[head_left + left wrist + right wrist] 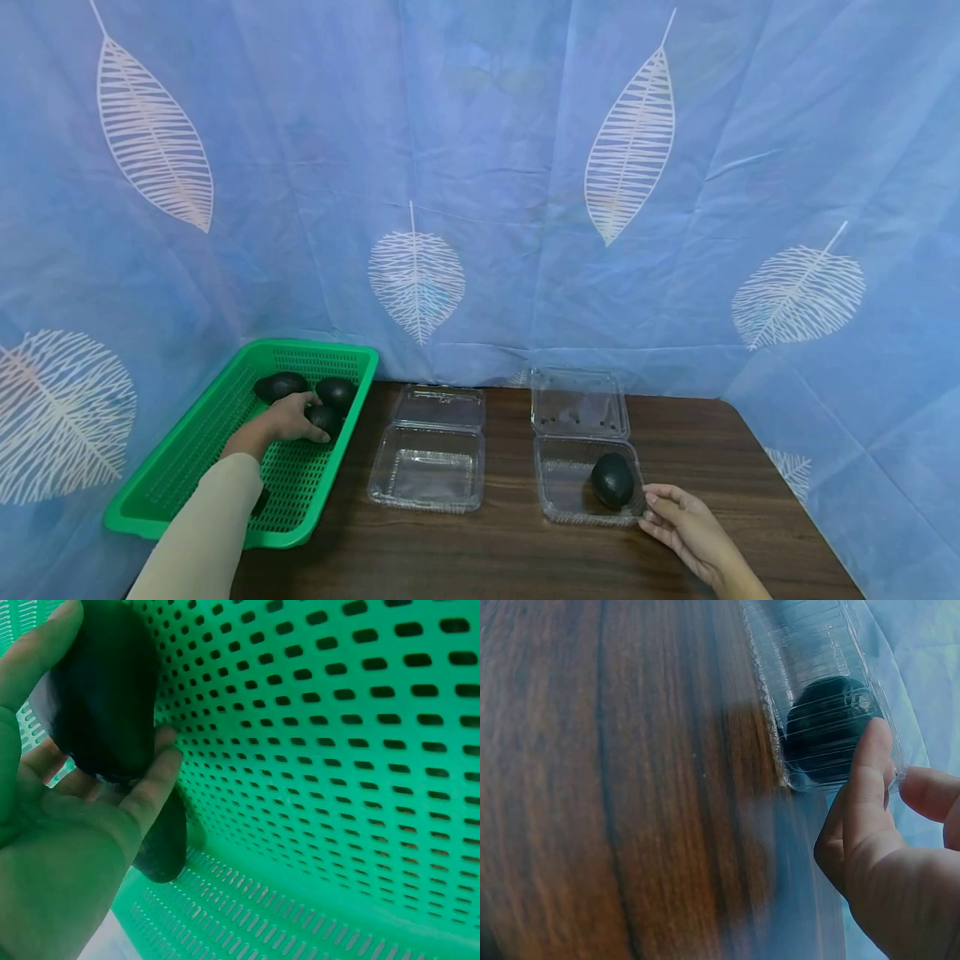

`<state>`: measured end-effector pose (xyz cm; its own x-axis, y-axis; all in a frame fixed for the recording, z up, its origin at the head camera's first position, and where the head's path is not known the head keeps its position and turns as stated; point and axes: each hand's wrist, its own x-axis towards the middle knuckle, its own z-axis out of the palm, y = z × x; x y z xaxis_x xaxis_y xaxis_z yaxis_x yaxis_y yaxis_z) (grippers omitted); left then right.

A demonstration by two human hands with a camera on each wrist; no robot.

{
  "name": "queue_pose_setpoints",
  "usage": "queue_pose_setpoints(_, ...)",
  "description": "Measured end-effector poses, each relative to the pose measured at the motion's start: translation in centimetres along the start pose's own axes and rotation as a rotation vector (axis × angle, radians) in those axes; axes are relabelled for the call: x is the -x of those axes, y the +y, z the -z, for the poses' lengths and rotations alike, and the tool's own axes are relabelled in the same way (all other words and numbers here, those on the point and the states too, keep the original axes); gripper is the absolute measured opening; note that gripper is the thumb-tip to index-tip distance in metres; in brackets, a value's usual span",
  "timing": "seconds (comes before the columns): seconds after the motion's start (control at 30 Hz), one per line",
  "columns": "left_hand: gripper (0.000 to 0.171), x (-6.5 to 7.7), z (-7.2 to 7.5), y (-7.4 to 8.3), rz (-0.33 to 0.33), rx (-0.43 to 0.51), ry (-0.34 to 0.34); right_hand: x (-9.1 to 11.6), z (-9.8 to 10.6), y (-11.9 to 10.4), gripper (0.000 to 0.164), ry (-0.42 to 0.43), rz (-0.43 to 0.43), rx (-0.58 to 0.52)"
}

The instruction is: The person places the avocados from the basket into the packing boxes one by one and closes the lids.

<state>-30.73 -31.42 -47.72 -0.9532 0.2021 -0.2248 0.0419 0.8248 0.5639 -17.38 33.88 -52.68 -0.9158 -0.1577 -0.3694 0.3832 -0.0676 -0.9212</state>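
Lengthwise vertical in left wrist view, avocado (pixel 109 690) clamped in left grip (pixel 291 417), right grip (pixel 688 529) pinching box (pixel 561 479)

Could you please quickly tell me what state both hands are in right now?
Left hand: closed, holding a dark fruit in the green basket.
Right hand: closed, pinching the edge of the right clear container.

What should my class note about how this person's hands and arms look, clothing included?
The left hand is bare, with no glove; a plain, pale cream sleeve covers that forearm. The right hand is also ungloved, and no sleeve shows at its wrist.
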Motion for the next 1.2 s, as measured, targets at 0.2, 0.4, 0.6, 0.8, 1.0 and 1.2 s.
queue_pose_setpoints(0.2, 0.080, 0.2, 0.2, -0.3, 0.001, -0.007, 0.019, -0.1, -0.2, 0.2, 0.027, -0.015, 0.001, -0.015)
queue_pose_setpoints(0.4, 0.081, 0.5, 0.1, -0.8, 0.020, -0.001, 0.017, -0.2, -0.2, 0.3, 0.028, -0.026, -0.005, -0.021)
queue_pose_setpoints(0.6, 0.085, 1.0, 0.0, -1.2, 0.033, -0.004, 0.022, 0.0, 0.2, 0.4, 0.030, -0.023, -0.010, 0.003)
queue_pose_setpoints(0.8, 0.082, 1.7, 0.8, -1.1, 0.021, -0.011, 0.037, 0.0, 0.3, 0.3, 0.030, -0.033, -0.005, -0.007)
queue_pose_setpoints(1.0, 0.084, 2.1, 1.9, -0.4, -0.020, -0.003, 0.048, 0.0, 0.3, 0.1, 0.029, -0.041, 0.010, 0.002)
queue_pose_setpoints(1.2, 0.078, 2.4, 2.5, 0.5, -0.069, -0.006, 0.078, 0.0, 0.2, -0.1, 0.028, -0.056, 0.020, -0.002)
